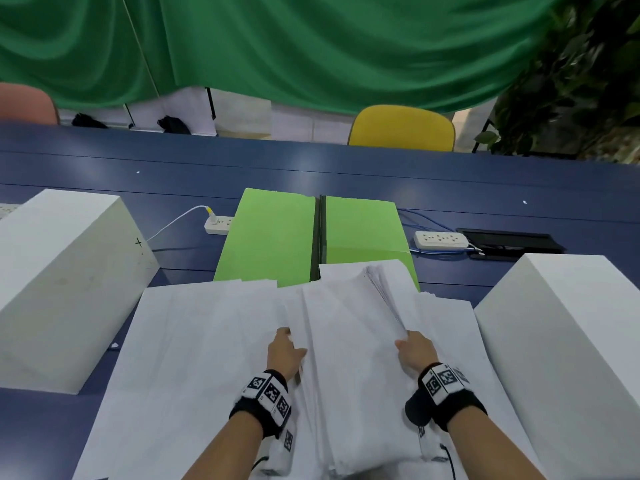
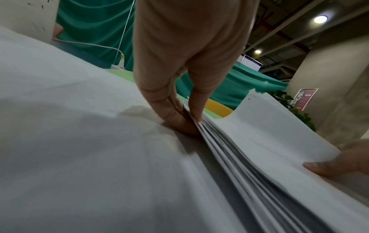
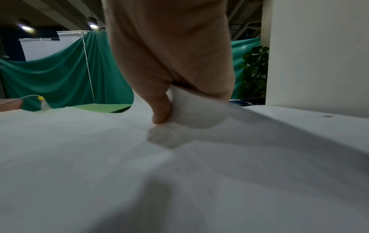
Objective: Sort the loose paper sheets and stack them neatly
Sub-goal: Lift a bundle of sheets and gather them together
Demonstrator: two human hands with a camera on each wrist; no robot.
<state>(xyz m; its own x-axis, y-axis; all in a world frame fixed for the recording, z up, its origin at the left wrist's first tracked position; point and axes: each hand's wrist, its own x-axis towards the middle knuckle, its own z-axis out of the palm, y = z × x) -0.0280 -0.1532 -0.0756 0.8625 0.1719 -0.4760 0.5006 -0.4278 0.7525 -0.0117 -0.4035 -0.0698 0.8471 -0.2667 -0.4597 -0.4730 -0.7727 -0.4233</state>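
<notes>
1. We hold a thick bundle of sheets (image 1: 349, 341) in the middle of the blue surface (image 1: 346, 168), at about 6 o'clock from the open green folder (image 1: 277, 237), whose near edge the paper covers.

2. Our left hand (image 1: 285, 351) is on the bundle's left edge. In the left wrist view the fingers (image 2: 195, 100) are curled down into the fanned sheet edges with the thumb beside them, so that grip is closed on the paper.

3. Our right hand (image 1: 415, 351) has the right edge pinched. The right wrist view shows the thumb (image 3: 161, 108) pressing a curled-up flap of sheets against the fingers behind it, and that edge is raised off the layer beneath.

4. More loose sheets (image 1: 194, 341) lie spread flat at 9 o'clock of the bundle, and others show beyond its right side at 3 o'clock, so sorting looks far from finished.

5. What worries us most is the fanned left edge: the sheets are not flush, and if we lift or tap the bundle now, inner sheets could slide out and scatter.

6. The right pinch bends the paper sharply. Squeezing harder would likely crease the corner.

7. White blocks (image 1: 62, 271) stand close at 9 and 3 o'clock. A wide swing could knock paper against them.

8. The bundle rests on other sheets, so dragging it may pull them askew too.
</notes>
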